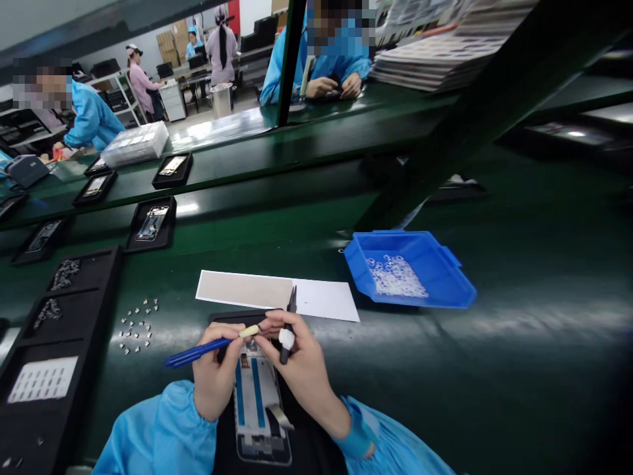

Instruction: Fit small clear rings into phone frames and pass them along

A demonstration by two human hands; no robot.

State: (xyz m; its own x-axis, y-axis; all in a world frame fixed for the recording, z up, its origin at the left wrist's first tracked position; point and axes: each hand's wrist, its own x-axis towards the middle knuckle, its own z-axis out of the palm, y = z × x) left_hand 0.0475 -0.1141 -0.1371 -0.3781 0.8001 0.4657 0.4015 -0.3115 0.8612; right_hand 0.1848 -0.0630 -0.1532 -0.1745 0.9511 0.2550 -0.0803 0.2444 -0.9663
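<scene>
Dark green workbench (445, 369), glossy, running under everything on my feed. Nearest: an open phone frame, silver-grey, flat and oblong, with blue lengthwise strips (262, 409), lying in a shallow black tray (225, 442). Its long axis runs away from the wearer, far end leaning slightly left and partly hidden by the hands.

Progress, my judgement: partway. Frame is seated in its tray, interior exposed. Remaining, I would say: no cover is on, and a shiny curled ribbon (281, 417) sticks up near the frame's near end, not laid flat. Handwork looks unfinished.

Over the frame's far end, left hand (212, 379) pinches a slim blue plastic pen-shaped tool (202, 353); blue end points left, pale yellow end (250, 331) right and slightly away. Right hand (301, 363) has fingertips at that pale end and also grips dark slender tweezers (291, 303), white wad around them, points away from the wearer. Whether the pale piece is separate, I cannot tell.

Left of the frame: scattered tiny silvery parts (136, 326), then a long black compartment tray (99, 303). Just beyond the frame, a white-and-beige flat card (321, 300); beyond and right, a blue plastic bin (435, 264) of small whitish pieces. Far beyond the frame, a blue-sleeved co-worker (281, 66).
</scene>
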